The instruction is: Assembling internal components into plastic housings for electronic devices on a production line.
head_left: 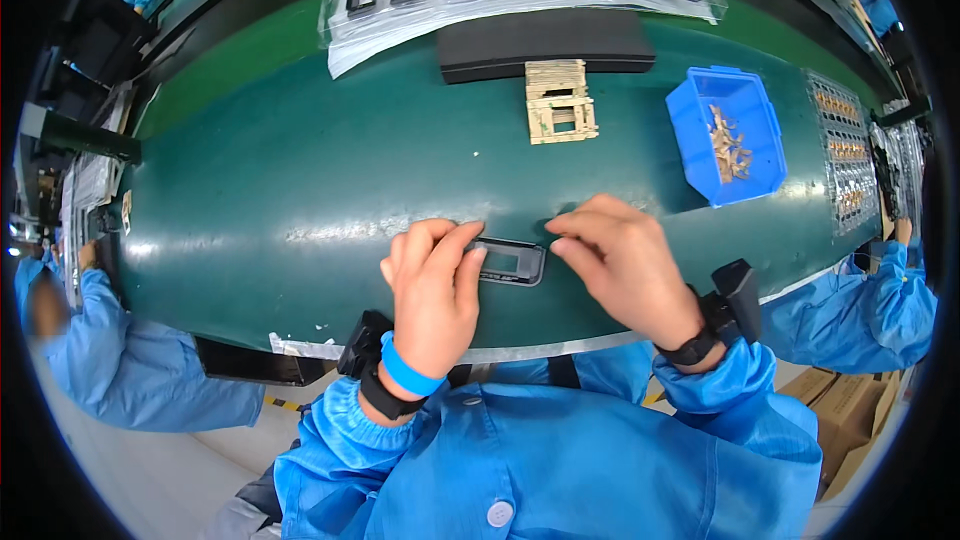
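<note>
My left hand (435, 290) grips the left end of a small black rectangular frame (531, 262) between thumb and fingers. The frame lies low over the green bench, with a window in its middle, and my fingers hide its left end. Just to the right of the frame is my right hand (628, 255), apart from it. Its thumb and forefinger are curled close together in a pinch, and whatever is between them, if anything, is too small to make out.
A blue bin (688, 140) with brown paper scraps stands at right. Beyond my hands lie a stack of tan strips (543, 83), a black box (480, 52) and a plastic-covered tray (345, 45) of black frames. Clear component trays (847, 152) sit far right. Co-workers sit on both sides.
</note>
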A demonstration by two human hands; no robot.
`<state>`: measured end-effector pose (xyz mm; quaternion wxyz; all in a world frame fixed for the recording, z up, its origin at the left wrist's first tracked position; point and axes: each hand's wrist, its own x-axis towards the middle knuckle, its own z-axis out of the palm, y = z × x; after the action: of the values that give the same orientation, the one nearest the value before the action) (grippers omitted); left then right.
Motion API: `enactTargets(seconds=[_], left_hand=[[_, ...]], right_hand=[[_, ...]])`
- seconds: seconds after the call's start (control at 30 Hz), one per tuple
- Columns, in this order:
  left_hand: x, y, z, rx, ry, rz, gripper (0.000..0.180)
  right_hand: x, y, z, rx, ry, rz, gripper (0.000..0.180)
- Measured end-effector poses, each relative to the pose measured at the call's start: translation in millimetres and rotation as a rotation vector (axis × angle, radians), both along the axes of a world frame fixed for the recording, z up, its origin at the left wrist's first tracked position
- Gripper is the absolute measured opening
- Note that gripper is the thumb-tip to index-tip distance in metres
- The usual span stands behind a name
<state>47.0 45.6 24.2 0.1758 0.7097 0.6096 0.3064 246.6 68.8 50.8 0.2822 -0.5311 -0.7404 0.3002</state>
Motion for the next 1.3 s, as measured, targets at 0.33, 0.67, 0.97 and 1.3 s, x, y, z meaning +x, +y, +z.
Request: enactTargets(seconds=[0.33, 0.67, 0.97, 1.3], left_hand=[[4, 7, -13, 0.078, 0.068, 0.004, 0.006], [5, -10, 0, 0.004, 0.095, 0.011, 0.020], [7, -6, -5, 0.086, 0.121, -0.047, 0.016], [-2, -24, -7, -0.019, -0.023, -0.050, 0.072]], right_hand=[[-37, -2, -31, 0.108, -0.052, 0.017, 0.006], [-34, -13, -25, 0.062, -0.043, -0.123, 0.006], [-18, -13, -12, 0.151, -0.027, -0.115, 0.009], [-15, -15, -27, 0.297, -0.136, 0.180, 0.030]])
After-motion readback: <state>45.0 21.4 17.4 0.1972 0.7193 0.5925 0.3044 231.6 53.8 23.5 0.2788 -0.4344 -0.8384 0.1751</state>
